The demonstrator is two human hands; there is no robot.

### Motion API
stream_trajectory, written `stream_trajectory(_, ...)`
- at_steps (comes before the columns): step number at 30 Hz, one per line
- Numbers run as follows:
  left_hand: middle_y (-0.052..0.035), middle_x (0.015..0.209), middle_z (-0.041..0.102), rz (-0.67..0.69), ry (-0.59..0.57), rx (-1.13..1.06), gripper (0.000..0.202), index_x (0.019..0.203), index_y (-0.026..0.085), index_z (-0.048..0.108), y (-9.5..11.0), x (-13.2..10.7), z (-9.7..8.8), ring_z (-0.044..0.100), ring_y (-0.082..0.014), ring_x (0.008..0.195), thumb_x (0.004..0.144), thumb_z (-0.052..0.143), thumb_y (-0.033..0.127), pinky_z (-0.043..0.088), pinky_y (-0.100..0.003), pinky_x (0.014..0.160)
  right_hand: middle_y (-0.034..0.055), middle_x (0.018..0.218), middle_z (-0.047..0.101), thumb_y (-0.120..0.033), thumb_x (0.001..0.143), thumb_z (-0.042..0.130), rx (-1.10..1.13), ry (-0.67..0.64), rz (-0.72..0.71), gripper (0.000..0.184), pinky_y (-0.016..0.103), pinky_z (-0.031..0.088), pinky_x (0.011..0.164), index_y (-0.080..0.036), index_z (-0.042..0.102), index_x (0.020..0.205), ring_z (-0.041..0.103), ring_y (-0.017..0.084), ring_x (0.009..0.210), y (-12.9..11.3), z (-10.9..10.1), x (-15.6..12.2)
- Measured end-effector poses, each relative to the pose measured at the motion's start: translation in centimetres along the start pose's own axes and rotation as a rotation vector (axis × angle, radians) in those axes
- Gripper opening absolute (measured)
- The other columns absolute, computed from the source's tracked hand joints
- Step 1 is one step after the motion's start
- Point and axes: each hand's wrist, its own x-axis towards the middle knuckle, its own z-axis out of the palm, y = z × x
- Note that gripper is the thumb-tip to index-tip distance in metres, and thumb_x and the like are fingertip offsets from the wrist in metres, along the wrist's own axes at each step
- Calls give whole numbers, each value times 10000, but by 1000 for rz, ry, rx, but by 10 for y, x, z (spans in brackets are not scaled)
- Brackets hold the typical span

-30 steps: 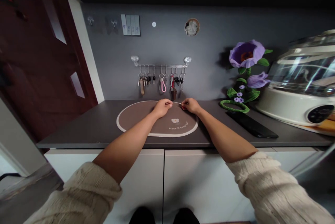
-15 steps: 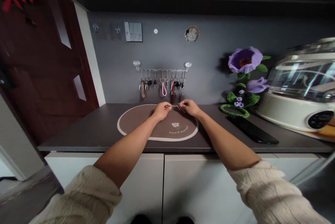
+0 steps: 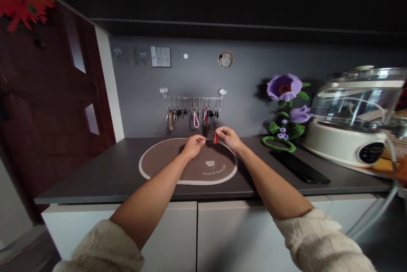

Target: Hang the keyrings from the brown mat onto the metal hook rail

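Note:
Over the right part of the oval brown mat, my right hand (image 3: 229, 138) pinches a small red key tag (image 3: 216, 137), which hangs down from the fingertips. Any metal ring or key with it is too small to make out. My left hand (image 3: 193, 146) is a little to the left, thumb and fingers pressed together above the mat (image 3: 171, 166). Whatever those fingers hold, if anything, is hidden. Just behind both hands, several bunches of keys (image 3: 174, 113) hang from hooks on a clear wall rail (image 3: 192, 97). Among them is a pink loop strap (image 3: 196, 120).
On the counter (image 3: 111, 174) to the right lie a black phone (image 3: 300, 167) and a purple flower decoration (image 3: 284, 90). Beyond stands a white appliance (image 3: 343, 142) with a transparent top. A dark cabinet (image 3: 222, 5) overhangs the wall. White cupboard doors (image 3: 232, 234) lie below.
My hands have drawn slightly apart, and the thin item between them no longer spans the gap. The red tag now shows under my right fingers. The head view has tilted upward.

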Motion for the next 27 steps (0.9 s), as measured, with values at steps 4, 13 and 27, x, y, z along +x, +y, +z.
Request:
stream_trajectory(4,-12,622,569,0,3,-24,137,761,127,605,0,0,1,489,-95,593,674,530,201,400,-228,602,-32,596,523,-474,571,636,82,52,21,376,240,430,585,-169,476,722,494,79,536,-3,1,-1)
stream_trajectory(13,-24,661,587,-4,10,-24,138,753,126,604,-3,0,3,497,-98,603,673,526,207,402,-228,608,-11,631,536,-461,618,603,155,222,46,357,208,420,519,-175,489,799,509,85,551,-14,-1,7)
stream_trajectory(27,-16,639,586,-5,18,-22,134,729,136,605,-2,0,5,500,-106,598,668,527,226,400,-232,600,-43,481,475,-378,693,522,130,381,-28,215,173,343,400,-169,477,702,420,55,403,-35,-16,71)
